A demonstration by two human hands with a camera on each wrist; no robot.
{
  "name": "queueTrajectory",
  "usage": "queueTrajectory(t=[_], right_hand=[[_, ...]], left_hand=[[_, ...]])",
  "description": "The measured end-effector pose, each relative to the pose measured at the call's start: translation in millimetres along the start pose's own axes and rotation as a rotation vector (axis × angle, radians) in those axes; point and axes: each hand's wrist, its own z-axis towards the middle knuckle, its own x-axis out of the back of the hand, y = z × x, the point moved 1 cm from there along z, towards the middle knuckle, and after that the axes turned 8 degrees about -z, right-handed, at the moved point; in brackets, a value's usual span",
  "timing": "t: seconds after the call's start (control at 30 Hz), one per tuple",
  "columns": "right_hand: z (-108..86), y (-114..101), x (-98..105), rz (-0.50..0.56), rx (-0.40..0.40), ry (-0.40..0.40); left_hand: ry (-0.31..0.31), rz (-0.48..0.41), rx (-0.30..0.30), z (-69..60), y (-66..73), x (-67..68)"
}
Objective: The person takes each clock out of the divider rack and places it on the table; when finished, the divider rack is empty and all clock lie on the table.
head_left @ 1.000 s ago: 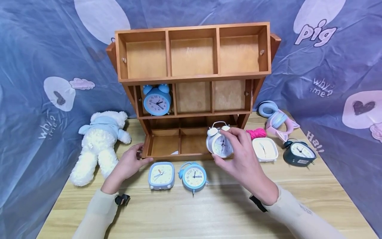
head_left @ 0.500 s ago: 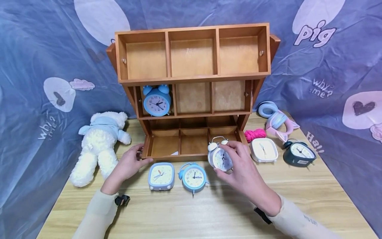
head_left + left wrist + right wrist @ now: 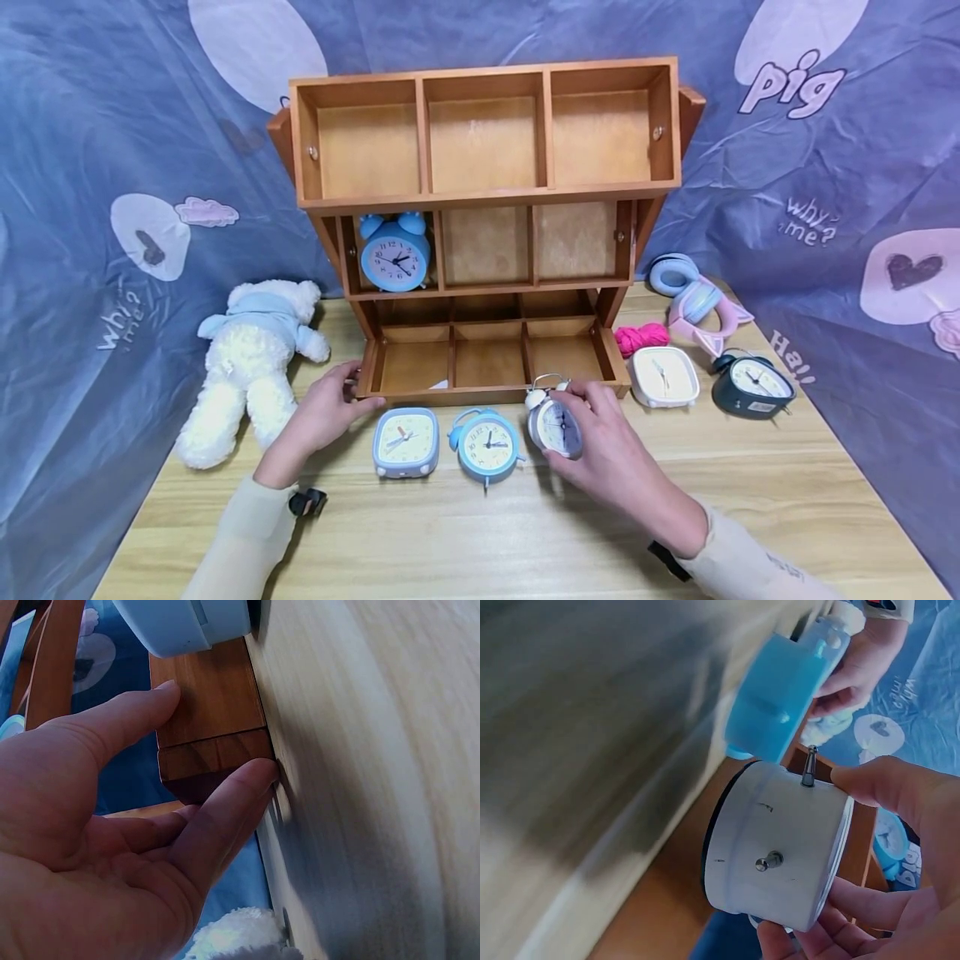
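My right hand [image 3: 615, 458] holds a white twin-bell alarm clock [image 3: 553, 429] by its sides, in front of the shelf's lower right corner. In the right wrist view, the clock's body [image 3: 776, 836] with two metal feet sits between thumb and fingers. With thumb on the front and fingers round the side, my left hand [image 3: 322, 412] grips the lower left corner of a wooden shelf [image 3: 487, 198]. Between the hands, a square pale-blue clock [image 3: 406, 443] and a round light-blue alarm clock [image 3: 487, 447] are on the table. Another blue alarm clock [image 3: 394, 263] occupies the middle row's left compartment.
At the left lies a white teddy bear [image 3: 251, 358]. To the right are a square white clock [image 3: 664, 377], a dark green alarm clock [image 3: 752, 386], pink yarn [image 3: 641, 337] and cat-ear headphones [image 3: 697, 304]. A printed blue cloth [image 3: 825, 183] hangs behind.
My right hand has brought the white alarm clock out of the bottom right compartment, down and toward me, to the front of the shelf. My left hand stays at the shelf corner.
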Motion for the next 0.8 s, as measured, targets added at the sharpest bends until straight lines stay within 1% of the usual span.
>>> queueTrajectory(t=[0.3,0.57,0.8], right_hand=[[-5.9,1.5,-5.0,0.020,-0.052,-0.095],[-4.7,-0.1,-5.4,0.030,-0.073,-0.146],[-2.9,2.9,-7.8,0.036,-0.086,-0.176]], left_hand=[[-0.005,-0.011,-0.002,-1.5,1.3,-0.1],[-0.003,-0.005,0.006,0.7,-1.3,-0.3],[-0.004,-0.007,0.001,-2.2,1.2,-0.5]])
